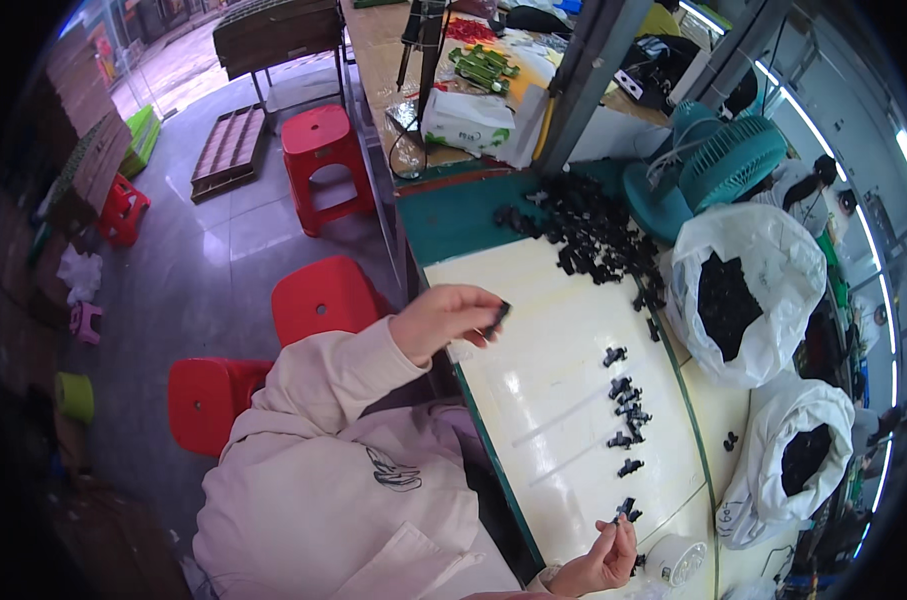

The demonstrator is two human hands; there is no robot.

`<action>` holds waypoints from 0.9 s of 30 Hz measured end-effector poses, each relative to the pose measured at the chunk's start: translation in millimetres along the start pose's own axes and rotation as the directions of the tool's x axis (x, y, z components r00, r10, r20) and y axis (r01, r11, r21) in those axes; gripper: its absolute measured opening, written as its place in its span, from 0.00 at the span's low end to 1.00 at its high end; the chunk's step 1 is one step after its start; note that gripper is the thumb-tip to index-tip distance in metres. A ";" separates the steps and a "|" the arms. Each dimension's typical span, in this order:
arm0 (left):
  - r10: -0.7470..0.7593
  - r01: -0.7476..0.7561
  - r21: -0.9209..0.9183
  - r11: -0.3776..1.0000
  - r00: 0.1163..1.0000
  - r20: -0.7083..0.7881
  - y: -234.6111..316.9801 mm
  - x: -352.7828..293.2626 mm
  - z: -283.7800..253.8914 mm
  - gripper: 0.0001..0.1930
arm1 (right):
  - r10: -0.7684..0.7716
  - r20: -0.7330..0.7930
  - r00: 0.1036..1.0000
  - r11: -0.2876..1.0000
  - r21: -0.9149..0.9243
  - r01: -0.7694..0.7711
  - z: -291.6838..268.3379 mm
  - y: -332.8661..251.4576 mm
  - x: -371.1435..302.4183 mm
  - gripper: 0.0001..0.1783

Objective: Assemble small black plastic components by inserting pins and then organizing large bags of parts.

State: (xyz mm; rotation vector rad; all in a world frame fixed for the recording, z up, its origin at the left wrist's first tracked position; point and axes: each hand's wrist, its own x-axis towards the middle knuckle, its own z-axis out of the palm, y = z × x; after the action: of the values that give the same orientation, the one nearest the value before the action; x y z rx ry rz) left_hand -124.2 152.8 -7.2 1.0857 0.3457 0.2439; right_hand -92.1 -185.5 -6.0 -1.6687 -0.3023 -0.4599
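My left hand (451,322) is raised over the left edge of the cream tabletop (543,350). Its fingers pinch a small black plastic piece (497,317). At the lower part of the table, my right hand (605,562) holds a small black plastic part (627,510) between thumb and fingertips. Beyond it, a loose line of similar black parts (628,405) runs up the table. A large heap of black parts (598,230) lies at the far end, partly on a green surface. What exact kind these parts are, I cannot make out.
Two white sacks (753,240) of black pieces stand along the right side. A teal fan (733,155) is behind the heap. Close to my right hand sits a round white object (675,560). Red stools (323,300) stand on the floor at left; a metal post (588,85) rises at the back.
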 end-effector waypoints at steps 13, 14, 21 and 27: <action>0.164 -0.181 -0.345 0.921 0.983 -0.078 8.2 12.7 -83.8 0.09 | -0.148 0.482 0.864 0.989 0.090 0.119 164.2 -20.0 39.8 0.11; 0.156 -0.141 -0.416 0.899 0.988 0.003 7.6 11.1 -82.7 0.09 | -0.267 0.502 0.823 0.962 0.081 0.262 185.6 -23.7 46.0 0.12; 0.180 -0.150 -0.416 0.897 0.983 0.035 8.2 3.7 -95.1 0.08 | -0.639 0.688 0.344 0.527 0.065 0.848 272.8 2.9 73.6 0.14; 0.083 -0.076 -0.345 0.936 0.997 0.006 8.3 2.4 -114.7 0.09 | -0.514 0.858 -0.006 0.220 0.138 0.966 278.6 23.9 77.9 0.12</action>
State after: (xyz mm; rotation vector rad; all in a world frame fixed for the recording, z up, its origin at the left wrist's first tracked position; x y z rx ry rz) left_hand -167.0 251.3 -48.5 0.7550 0.2300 0.3515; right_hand 22.4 80.8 -19.9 -1.9986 -2.1879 -0.6552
